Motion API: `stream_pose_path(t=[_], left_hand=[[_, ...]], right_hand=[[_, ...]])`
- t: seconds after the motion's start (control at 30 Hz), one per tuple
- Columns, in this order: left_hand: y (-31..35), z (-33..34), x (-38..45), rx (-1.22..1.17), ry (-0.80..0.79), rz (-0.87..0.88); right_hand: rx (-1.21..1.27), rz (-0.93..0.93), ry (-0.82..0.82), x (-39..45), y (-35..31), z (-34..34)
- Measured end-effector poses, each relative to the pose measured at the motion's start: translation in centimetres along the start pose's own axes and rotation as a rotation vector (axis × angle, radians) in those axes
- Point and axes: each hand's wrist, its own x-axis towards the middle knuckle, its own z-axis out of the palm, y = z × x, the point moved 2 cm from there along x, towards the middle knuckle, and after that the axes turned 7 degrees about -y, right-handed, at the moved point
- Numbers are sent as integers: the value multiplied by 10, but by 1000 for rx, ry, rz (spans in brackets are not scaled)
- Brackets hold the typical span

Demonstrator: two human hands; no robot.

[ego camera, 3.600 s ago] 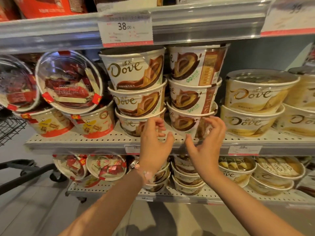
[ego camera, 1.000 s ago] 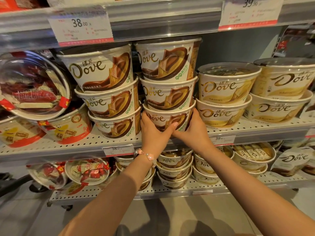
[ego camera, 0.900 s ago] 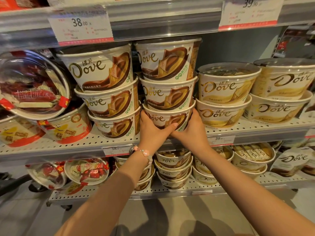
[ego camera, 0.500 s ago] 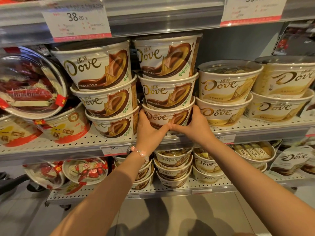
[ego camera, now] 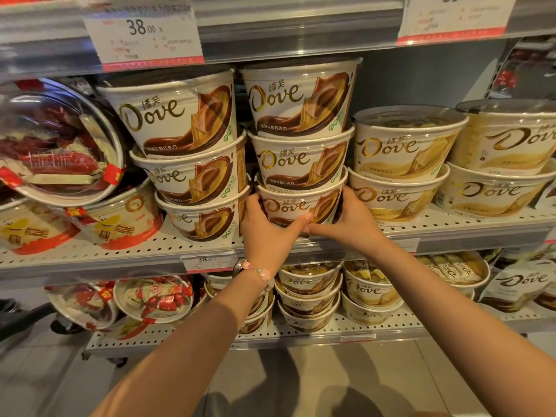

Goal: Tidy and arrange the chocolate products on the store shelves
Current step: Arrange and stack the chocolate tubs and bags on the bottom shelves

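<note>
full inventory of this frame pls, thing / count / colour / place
Brown Dove tubs: six, white and brown, middle shelf, two stacks of three.
Bottom tub: one of those six, base of the right-hand stack, held from both sides.
Gold Dove tubs: four in view, cream and gold, middle shelf, right of the brown stacks.
Red tubs: red, yellow and white, middle shelf, far left; count unclear.
Clear lid: one, tilted up, red sweets behind it.
Price tags: white with red strip, on shelf edges.
Lower shelf: more Dove tubs and red sweets.
Left hand: grips bottom tub's left side, bead bracelet on wrist.
Right hand: grips its right side.
</note>
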Motion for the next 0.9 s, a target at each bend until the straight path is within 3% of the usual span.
stream_pose_path(t=[0.2, 0.6, 0.9], left_hand=[[2, 0, -2, 6, 31, -8], [3, 0, -4, 17, 25, -80], [36, -20, -8, 48, -193, -197]], right_hand=[[-132, -8, 114, -3, -1, 11], [-163, 25, 52, -5, -3, 11], [58, 33, -130, -17, -31, -7]])
